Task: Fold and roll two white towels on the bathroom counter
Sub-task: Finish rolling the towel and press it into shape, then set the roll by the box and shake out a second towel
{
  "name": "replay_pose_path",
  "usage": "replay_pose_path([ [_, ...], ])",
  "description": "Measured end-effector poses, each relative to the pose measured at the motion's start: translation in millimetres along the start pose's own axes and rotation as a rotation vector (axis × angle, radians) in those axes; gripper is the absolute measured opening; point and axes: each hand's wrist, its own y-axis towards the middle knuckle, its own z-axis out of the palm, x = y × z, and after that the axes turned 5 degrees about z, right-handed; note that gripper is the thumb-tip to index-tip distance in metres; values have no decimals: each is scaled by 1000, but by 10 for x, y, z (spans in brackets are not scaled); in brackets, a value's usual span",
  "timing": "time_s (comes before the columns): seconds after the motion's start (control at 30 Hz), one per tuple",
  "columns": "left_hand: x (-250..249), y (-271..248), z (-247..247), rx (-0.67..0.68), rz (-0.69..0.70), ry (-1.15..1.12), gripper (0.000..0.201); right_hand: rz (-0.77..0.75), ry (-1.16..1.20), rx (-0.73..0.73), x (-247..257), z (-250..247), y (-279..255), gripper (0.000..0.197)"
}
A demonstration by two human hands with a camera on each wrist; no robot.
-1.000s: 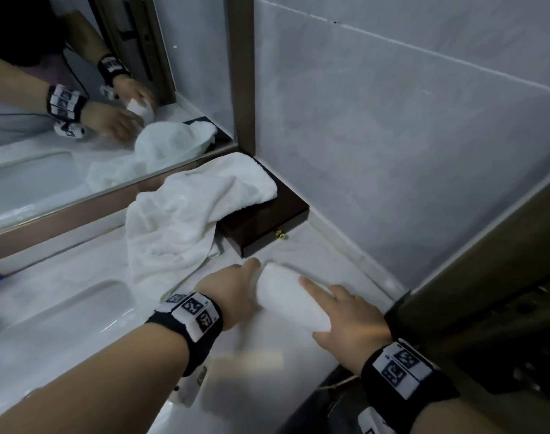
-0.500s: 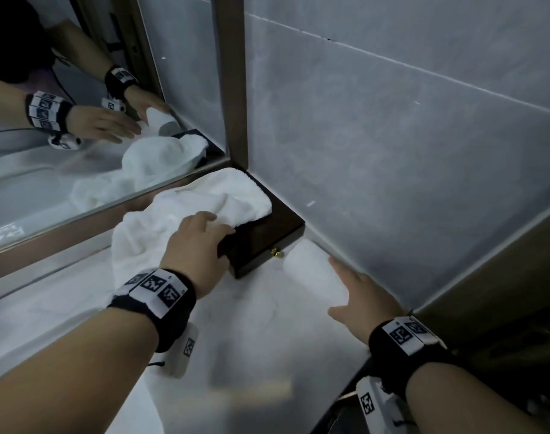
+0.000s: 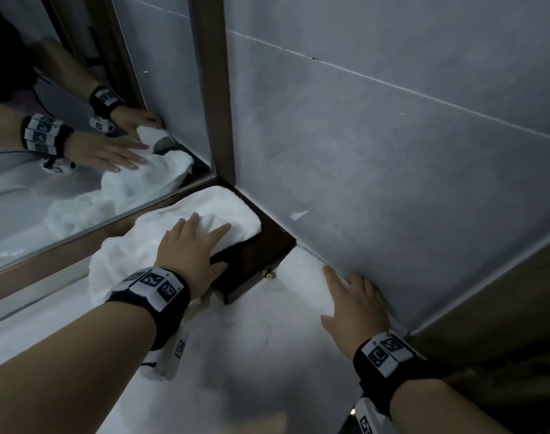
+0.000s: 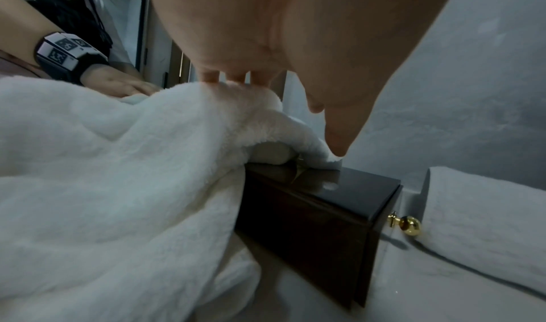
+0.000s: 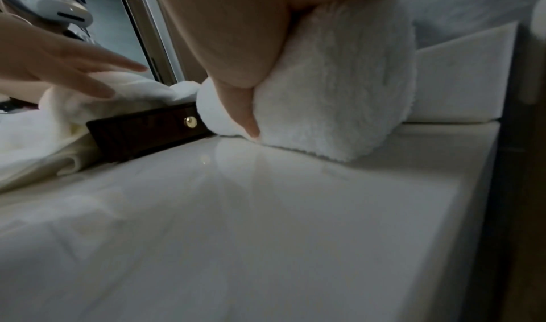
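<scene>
The counter (image 3: pixel 267 355) runs along a grey wall (image 3: pixel 392 151) and a mirror (image 3: pixel 63 183). A loose towel (image 3: pixel 126 252) lies crumpled over the counter and onto the lid of a dark wooden box (image 3: pixel 254 264); the box is shut, so its contents cannot be seen. The rolled towel (image 3: pixel 308 277) lies on the counter against the wall, just beside the box's brass knob (image 3: pixel 269 275). The left hand (image 3: pixel 189 252) rests flat on the loose towel, fingers spread. The right hand (image 3: pixel 355 308) presses the roll, fingers straight, thumb apart.
</scene>
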Motion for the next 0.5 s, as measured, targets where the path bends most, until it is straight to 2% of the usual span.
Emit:
replay_pose_path([
  [0.2,22,158,-13,8,-17,63,66,-12,-42,-39,72,42,102,96],
  [0.37,110,209,-31,40,-23,4,61,-44,-97,-47,180,35,142,98],
  [0.5,194,240,-63,56,-32,-92,55,-134,-200,-69,217,61,160,94],
])
